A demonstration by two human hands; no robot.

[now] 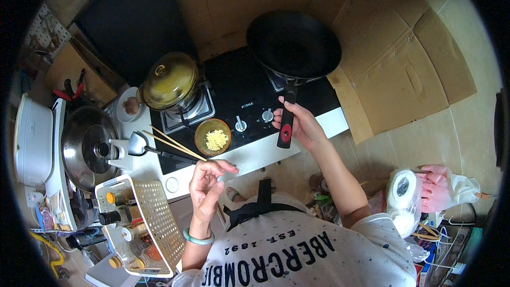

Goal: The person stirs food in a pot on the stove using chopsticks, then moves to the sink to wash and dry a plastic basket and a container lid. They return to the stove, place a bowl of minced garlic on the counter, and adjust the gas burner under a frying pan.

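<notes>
My right hand (306,125) grips the black handle of a dark wok (295,44), its fingers wrapped beneath. The wok is over the right burner of a black gas hob (231,71); nothing shows inside it. My left hand (206,187), with a jade-coloured bangle at the wrist, hovers by the hob's front edge, fingers loosely bent and apart, holding nothing visible. Just beyond it are a pair of wooden chopsticks (175,143) and a metal spatula (138,144) with a dark handle. An amber glass bowl (201,131) holds chopped pale-yellow bits, perhaps garlic (217,139).
A lidded amber glass pot (169,83) stands on the left burner. Cardboard sheets (392,59) screen the hob's back and right. To the left are a white plate (128,103) with some food, a large pan lid (89,147) and a basket (155,223) of seasoning bottles.
</notes>
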